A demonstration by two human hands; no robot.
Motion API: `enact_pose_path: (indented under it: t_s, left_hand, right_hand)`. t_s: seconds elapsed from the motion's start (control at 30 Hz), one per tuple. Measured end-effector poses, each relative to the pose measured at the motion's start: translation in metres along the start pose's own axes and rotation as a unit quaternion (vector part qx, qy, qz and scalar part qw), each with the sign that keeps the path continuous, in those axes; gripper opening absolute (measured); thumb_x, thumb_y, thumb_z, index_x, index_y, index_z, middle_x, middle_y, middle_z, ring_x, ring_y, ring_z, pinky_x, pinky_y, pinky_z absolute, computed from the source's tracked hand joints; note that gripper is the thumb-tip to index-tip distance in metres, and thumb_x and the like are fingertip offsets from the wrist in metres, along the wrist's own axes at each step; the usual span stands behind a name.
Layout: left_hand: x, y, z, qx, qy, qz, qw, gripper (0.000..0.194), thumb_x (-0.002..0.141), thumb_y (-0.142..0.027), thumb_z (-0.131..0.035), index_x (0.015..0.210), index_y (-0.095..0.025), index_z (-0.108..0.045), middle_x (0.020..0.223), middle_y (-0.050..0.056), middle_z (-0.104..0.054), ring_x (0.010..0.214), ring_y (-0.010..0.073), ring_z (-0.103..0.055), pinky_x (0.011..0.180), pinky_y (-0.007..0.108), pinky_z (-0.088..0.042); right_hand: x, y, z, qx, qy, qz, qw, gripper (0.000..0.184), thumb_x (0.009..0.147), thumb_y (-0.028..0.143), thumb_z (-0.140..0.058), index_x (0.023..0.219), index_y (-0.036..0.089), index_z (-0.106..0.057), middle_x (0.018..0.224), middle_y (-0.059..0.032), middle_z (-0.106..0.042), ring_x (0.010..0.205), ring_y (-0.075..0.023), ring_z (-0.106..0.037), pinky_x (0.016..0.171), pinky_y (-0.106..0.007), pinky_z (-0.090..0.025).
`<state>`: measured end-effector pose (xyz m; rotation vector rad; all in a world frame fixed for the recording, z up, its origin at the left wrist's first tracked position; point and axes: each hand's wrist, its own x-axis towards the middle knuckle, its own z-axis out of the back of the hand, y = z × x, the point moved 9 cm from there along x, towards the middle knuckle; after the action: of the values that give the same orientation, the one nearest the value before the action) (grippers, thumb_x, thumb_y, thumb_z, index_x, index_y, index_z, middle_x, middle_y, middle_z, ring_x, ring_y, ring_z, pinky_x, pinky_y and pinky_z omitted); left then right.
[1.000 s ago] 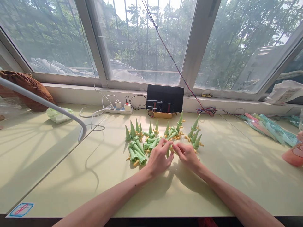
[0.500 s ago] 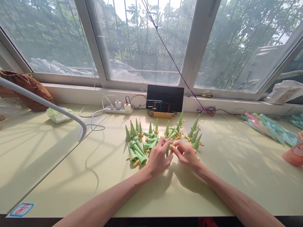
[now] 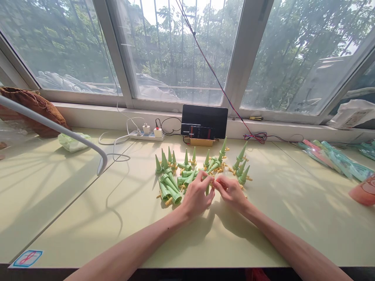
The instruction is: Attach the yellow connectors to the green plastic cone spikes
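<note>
Green plastic plant watering spikes with yellow valves are grouped in front of me. My left hand (image 3: 197, 194) is closed around one green watering spike (image 3: 208, 190), mostly hidden by the fingers. My right hand (image 3: 233, 192) pinches at the same spike's yellow valve end, its fingertips meeting those of my left hand. Left of my hands several loose spikes (image 3: 170, 186) lie on their sides. Behind these, upright spikes (image 3: 164, 160) stand on the table, and more upright ones (image 3: 240, 164) stand at the right.
A black tablet (image 3: 204, 117) with a phone (image 3: 202, 132) before it leans at the window. A white power strip (image 3: 146, 135) with cables lies left of it. A grey curved bar (image 3: 58, 123) crosses the left side. Plastic packets (image 3: 336, 158) and a pinkish cup (image 3: 363, 191) are right.
My right fingers have shifted slightly at the valve end, while my left hand stays in place. Another person's hand at the right edge, by the cup, has gone from view.
</note>
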<state>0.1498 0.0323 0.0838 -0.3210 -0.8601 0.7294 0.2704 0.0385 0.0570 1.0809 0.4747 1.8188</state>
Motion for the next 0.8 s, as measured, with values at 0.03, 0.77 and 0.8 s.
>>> enact_pose_path:
  t_s: [0.03, 0.77, 0.8]
  left_hand:
    - [-0.0001, 0.0, 0.0, 0.0, 0.0, -0.001, 1.0, 0.015, 0.084, -0.01, -0.057, 0.097, -0.017, -0.061, 0.098, 0.006, -0.054, 0.067, 0.0127, -0.051, 0.06, 0.026, -0.047]
    - [-0.0011, 0.0043, 0.0015, 0.028, -0.004, 0.008, 1.0, 0.019, 0.086, -0.013, -0.056, 0.104, -0.019, -0.059, 0.102, 0.005, -0.053, 0.065, 0.0113, -0.05, 0.057, 0.025, -0.045]
    - [-0.0011, 0.005, 0.0013, 0.031, -0.002, 0.01, 0.999, 0.018, 0.087, -0.013, -0.056, 0.104, -0.019, -0.059, 0.103, 0.005, -0.053, 0.066, 0.0115, -0.051, 0.057, 0.025, -0.045]
  right_hand:
    - [0.0002, 0.0006, 0.0, -0.002, -0.001, 0.003, 1.0, 0.031, 0.098, 0.035, -0.049, 0.072, 0.019, -0.051, 0.056, 0.0043, -0.044, 0.051, -0.0111, -0.036, 0.05, -0.025, -0.029]
    - [-0.0015, 0.001, -0.0033, 0.009, 0.018, -0.022, 1.0, 0.018, 0.097, 0.036, -0.052, 0.099, 0.019, -0.058, 0.052, 0.0084, -0.041, 0.045, -0.0115, -0.036, 0.048, -0.025, -0.029]
    - [-0.0015, 0.0018, -0.0029, 0.01, 0.016, -0.019, 1.0, 0.017, 0.096, 0.035, -0.052, 0.099, 0.019, -0.058, 0.052, 0.0083, -0.041, 0.046, -0.0114, -0.036, 0.049, -0.025, -0.03]
